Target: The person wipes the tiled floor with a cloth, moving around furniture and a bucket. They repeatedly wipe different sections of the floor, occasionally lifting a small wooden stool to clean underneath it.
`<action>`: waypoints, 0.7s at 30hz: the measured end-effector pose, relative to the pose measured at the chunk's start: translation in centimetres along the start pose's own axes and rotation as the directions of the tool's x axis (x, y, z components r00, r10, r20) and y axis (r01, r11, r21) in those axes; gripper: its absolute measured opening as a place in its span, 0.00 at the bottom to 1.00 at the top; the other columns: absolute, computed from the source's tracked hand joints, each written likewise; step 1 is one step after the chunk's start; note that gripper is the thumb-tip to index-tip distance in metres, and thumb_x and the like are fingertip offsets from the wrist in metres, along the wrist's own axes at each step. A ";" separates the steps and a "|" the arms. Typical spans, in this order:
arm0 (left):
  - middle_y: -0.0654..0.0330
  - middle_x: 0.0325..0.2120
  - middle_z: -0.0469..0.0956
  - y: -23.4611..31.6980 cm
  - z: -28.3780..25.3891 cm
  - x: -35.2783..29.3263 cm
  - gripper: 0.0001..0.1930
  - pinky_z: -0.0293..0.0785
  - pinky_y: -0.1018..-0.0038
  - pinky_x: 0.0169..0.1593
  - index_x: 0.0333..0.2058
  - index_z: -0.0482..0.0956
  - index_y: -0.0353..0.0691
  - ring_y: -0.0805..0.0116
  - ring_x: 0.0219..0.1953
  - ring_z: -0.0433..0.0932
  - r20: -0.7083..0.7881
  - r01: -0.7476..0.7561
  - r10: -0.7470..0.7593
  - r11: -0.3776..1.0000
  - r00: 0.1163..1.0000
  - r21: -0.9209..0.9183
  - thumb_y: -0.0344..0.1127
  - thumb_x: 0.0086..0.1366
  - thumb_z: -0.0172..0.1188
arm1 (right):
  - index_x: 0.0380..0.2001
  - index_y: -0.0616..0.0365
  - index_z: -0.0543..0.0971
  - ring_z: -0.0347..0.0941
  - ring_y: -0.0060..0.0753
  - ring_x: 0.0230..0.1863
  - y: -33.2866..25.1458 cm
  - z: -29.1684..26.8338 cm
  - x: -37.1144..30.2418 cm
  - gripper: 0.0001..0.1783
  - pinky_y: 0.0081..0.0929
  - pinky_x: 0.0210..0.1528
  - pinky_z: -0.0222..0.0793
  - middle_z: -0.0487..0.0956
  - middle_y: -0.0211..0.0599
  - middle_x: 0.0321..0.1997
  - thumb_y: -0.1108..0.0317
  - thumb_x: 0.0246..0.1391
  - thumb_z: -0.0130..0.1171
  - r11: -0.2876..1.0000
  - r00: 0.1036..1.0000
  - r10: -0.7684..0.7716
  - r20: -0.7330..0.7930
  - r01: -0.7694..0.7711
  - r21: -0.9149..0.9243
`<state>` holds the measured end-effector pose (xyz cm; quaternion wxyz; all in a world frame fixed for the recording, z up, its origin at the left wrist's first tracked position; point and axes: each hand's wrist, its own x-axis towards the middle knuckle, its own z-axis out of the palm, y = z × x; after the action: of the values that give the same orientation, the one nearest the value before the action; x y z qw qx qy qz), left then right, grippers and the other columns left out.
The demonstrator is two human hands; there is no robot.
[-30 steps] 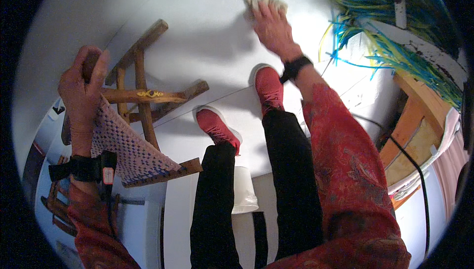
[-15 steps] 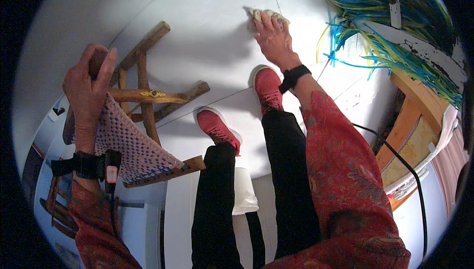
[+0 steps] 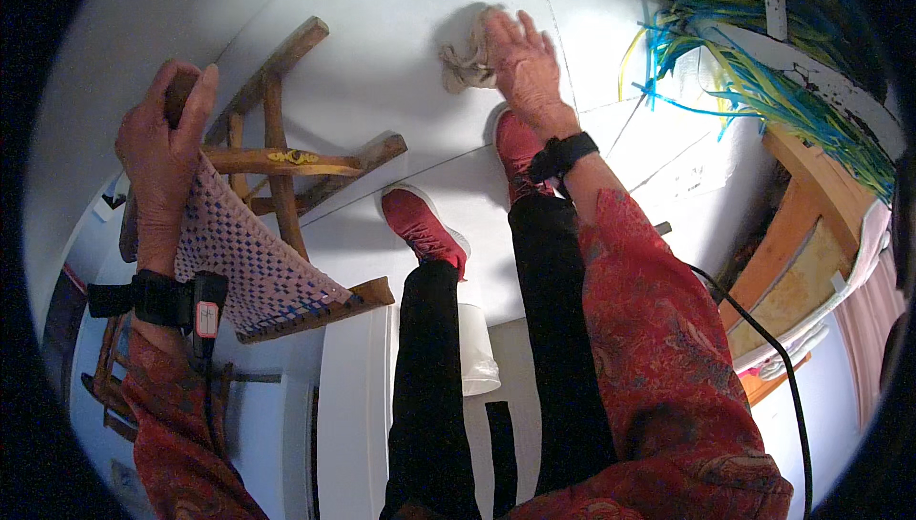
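My left hand (image 3: 157, 153) is closed around a wooden bar of a folding stool (image 3: 286, 162), whose legs cross at the middle. The stool is tilted on its side, its woven pink-and-blue seat (image 3: 253, 258) spread below my wrist. Beyond my shoes, my right hand (image 3: 528, 72) is low over the pale floor, with a crumpled beige cloth (image 3: 468, 62) at its left side. The fingers of this hand stretch forward, and the thumb side is against the cloth, so part of the grip is hidden.
Green, blue and yellow strips (image 3: 754, 100) hang over a worn white bar at the upper right. A wooden frame (image 3: 811, 186) stands below them. My red shoes (image 3: 425, 224) rest on the tiled floor (image 3: 401, 52). A white bin (image 3: 477, 358) is between my legs; a black cable (image 3: 773, 339) runs at right.
My right hand has tilted, and the cloth has shifted from under its fingertips to its left side, nearer me. My left hand still holds the stool, both slightly higher in view.
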<state>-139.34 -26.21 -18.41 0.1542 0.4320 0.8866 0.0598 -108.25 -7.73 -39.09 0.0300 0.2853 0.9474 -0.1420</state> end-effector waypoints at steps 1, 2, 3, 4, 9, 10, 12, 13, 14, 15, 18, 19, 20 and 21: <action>0.57 0.24 0.79 -0.1 0.0 0.0 0.13 0.72 0.67 0.31 0.33 0.75 0.49 0.58 0.26 0.80 -0.004 -0.007 0.007 1.000 1.000 0.005 0.51 0.62 0.54 | 0.60 0.50 0.62 0.56 0.43 0.65 0.6 -0.1 0.1 0.29 0.52 0.64 0.52 0.62 0.33 0.63 0.66 0.54 0.51 0.996 0.990 0.081 0.119 -0.075 -0.056; 0.56 0.24 0.78 -0.1 0.1 0.0 0.13 0.72 0.67 0.31 0.33 0.75 0.49 0.58 0.27 0.80 -0.024 -0.019 0.019 1.000 1.000 0.008 0.51 0.62 0.54 | 0.60 0.52 0.62 0.56 0.41 0.64 1.1 0.0 0.5 0.30 0.51 0.63 0.52 0.61 0.31 0.64 0.67 0.53 0.51 0.985 0.977 0.143 0.157 -0.124 -0.123; 0.56 0.24 0.78 -0.2 0.1 0.0 0.13 0.72 0.67 0.32 0.34 0.76 0.49 0.58 0.27 0.80 -0.019 -0.018 0.018 1.000 1.000 0.013 0.51 0.62 0.54 | 0.61 0.54 0.61 0.55 0.41 0.64 1.5 0.1 0.8 0.33 0.54 0.61 0.52 0.59 0.29 0.65 0.70 0.49 0.54 0.975 0.950 0.150 0.274 -0.096 -0.201; 0.56 0.24 0.78 -0.2 0.1 -0.1 0.13 0.72 0.67 0.32 0.34 0.76 0.49 0.58 0.27 0.80 -0.031 -0.022 0.023 1.000 0.999 0.017 0.51 0.62 0.54 | 0.61 0.54 0.60 0.54 0.42 0.64 1.7 0.2 1.1 0.34 0.56 0.62 0.50 0.56 0.28 0.66 0.69 0.49 0.54 0.980 0.965 0.109 0.239 -0.064 -0.188; 0.57 0.24 0.79 -0.3 -0.1 -0.1 0.12 0.73 0.67 0.32 0.34 0.76 0.49 0.59 0.28 0.80 0.012 0.011 -0.012 1.000 1.000 0.024 0.50 0.62 0.55 | 0.62 0.52 0.59 0.55 0.46 0.64 3.2 -0.3 3.1 0.36 0.64 0.62 0.46 0.55 0.26 0.66 0.72 0.48 0.54 0.983 0.980 0.046 0.192 -0.011 -0.182; 0.57 0.24 0.79 -0.3 -0.1 -0.1 0.12 0.73 0.67 0.32 0.34 0.76 0.49 0.59 0.28 0.81 0.011 0.006 -0.006 1.000 1.000 0.021 0.50 0.62 0.55 | 0.62 0.52 0.59 0.55 0.47 0.63 3.4 -0.6 3.2 0.36 0.65 0.62 0.46 0.56 0.26 0.66 0.73 0.48 0.54 0.983 0.993 -0.006 0.121 0.028 -0.183; 0.57 0.24 0.79 -0.3 -0.1 0.0 0.12 0.73 0.67 0.32 0.34 0.76 0.48 0.59 0.28 0.81 -0.012 -0.018 0.018 1.000 1.000 0.018 0.49 0.63 0.55 | 0.63 0.51 0.59 0.55 0.47 0.64 3.4 -1.3 2.8 0.36 0.64 0.62 0.45 0.56 0.25 0.67 0.73 0.48 0.54 0.980 0.966 0.019 0.259 0.034 -0.196; 0.57 0.24 0.79 -0.3 -0.1 0.0 0.12 0.73 0.67 0.32 0.34 0.76 0.49 0.59 0.28 0.81 -0.022 -0.037 0.037 0.999 0.999 0.024 0.49 0.63 0.55 | 0.62 0.47 0.61 0.58 0.47 0.63 3.2 -1.5 2.4 0.33 0.60 0.60 0.52 0.58 0.25 0.67 0.73 0.51 0.50 0.963 0.942 0.045 0.334 0.049 -0.266; 0.58 0.25 0.79 -0.2 -0.1 0.0 0.12 0.73 0.67 0.32 0.34 0.76 0.49 0.60 0.28 0.81 -0.026 -0.056 0.057 0.998 0.998 0.030 0.49 0.63 0.54 | 0.62 0.49 0.61 0.56 0.47 0.64 3.0 -1.7 1.8 0.33 0.58 0.61 0.53 0.57 0.28 0.67 0.73 0.50 0.52 0.969 0.912 0.056 0.407 0.048 -0.242; 0.58 0.25 0.79 -0.2 -0.1 -0.1 0.12 0.73 0.67 0.32 0.34 0.76 0.49 0.60 0.28 0.81 -0.008 -0.036 0.036 0.999 0.999 0.024 0.49 0.63 0.54 | 0.62 0.50 0.61 0.56 0.48 0.64 2.6 -1.6 1.3 0.34 0.54 0.62 0.54 0.57 0.30 0.68 0.74 0.49 0.52 0.980 0.929 0.019 0.370 0.055 -0.190; 0.59 0.25 0.79 -0.2 -0.2 -0.2 0.11 0.73 0.68 0.32 0.34 0.75 0.49 0.60 0.27 0.81 0.024 -0.014 0.013 0.999 1.000 0.040 0.49 0.63 0.54 | 0.62 0.52 0.59 0.53 0.44 0.67 1.1 -0.7 -0.3 0.36 0.42 0.65 0.54 0.55 0.34 0.68 0.77 0.47 0.53 0.986 0.950 -0.138 0.280 0.158 -0.049; 0.59 0.25 0.79 -0.2 -0.2 -0.2 0.11 0.73 0.68 0.32 0.34 0.75 0.49 0.60 0.27 0.81 0.017 -0.027 0.026 0.998 1.000 0.058 0.49 0.63 0.55 | 0.63 0.51 0.58 0.52 0.42 0.67 0.8 -0.3 -0.9 0.37 0.42 0.66 0.53 0.55 0.32 0.68 0.75 0.48 0.55 0.979 0.944 -0.186 0.272 0.201 -0.026; 0.59 0.25 0.80 -0.2 -0.2 -0.3 0.11 0.74 0.68 0.33 0.34 0.75 0.49 0.60 0.27 0.81 0.007 -0.038 0.038 0.996 0.999 0.080 0.49 0.63 0.55 | 0.64 0.50 0.56 0.51 0.40 0.68 0.5 0.3 -1.3 0.39 0.42 0.67 0.52 0.54 0.31 0.69 0.73 0.48 0.57 0.968 0.924 -0.240 0.298 0.250 0.007; 0.60 0.25 0.80 -0.3 -0.2 -0.2 0.11 0.74 0.68 0.32 0.34 0.76 0.49 0.60 0.27 0.81 -0.009 -0.071 0.072 0.994 0.997 0.089 0.49 0.63 0.55 | 0.63 0.50 0.57 0.52 0.37 0.68 0.5 0.6 -2.1 0.38 0.39 0.66 0.53 0.54 0.31 0.68 0.76 0.48 0.56 0.973 0.942 -0.226 0.248 0.231 0.007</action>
<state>-139.48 -26.53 -18.24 0.1274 0.4695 0.8732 0.0286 -106.27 -8.60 -39.49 0.1344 0.1533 0.9644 -0.1682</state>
